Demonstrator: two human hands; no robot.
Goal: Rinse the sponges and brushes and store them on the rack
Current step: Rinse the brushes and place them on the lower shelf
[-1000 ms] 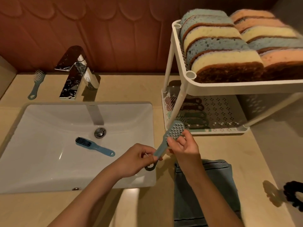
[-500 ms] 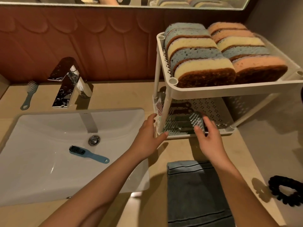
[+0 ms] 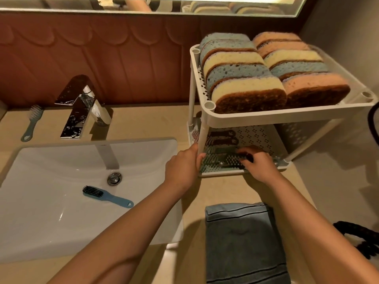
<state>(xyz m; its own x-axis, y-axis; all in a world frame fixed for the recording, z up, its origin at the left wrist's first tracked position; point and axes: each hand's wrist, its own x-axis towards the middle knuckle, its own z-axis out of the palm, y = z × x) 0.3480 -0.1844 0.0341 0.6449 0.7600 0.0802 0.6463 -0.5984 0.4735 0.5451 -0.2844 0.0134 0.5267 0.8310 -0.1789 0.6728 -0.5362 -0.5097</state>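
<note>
A white two-tier rack (image 3: 287, 116) stands on the counter at the right. Its top shelf holds two rows of sponges (image 3: 244, 78) in blue, yellow and pink. On the lower shelf lie several brushes (image 3: 222, 138) side by side. My right hand (image 3: 257, 163) reaches into the lower shelf and grips a pale blue brush (image 3: 220, 161) by its handle, low over the front of the shelf. My left hand (image 3: 183, 166) rests against the rack's front left post. Another blue brush (image 3: 106, 196) lies in the white sink (image 3: 41, 222). A third brush (image 3: 32, 121) lies left of the tap.
A chrome tap (image 3: 82, 107) stands behind the sink. A folded blue-grey towel (image 3: 244, 242) lies on the counter in front of the rack. A black scrunchie-like object (image 3: 363, 236) sits at the right edge. A red-brown wall panel and a mirror are behind.
My right hand has carried the pale blue brush from above the towel into the rack's lower shelf. My left hand let go of its handle and moved to the rack's post.
</note>
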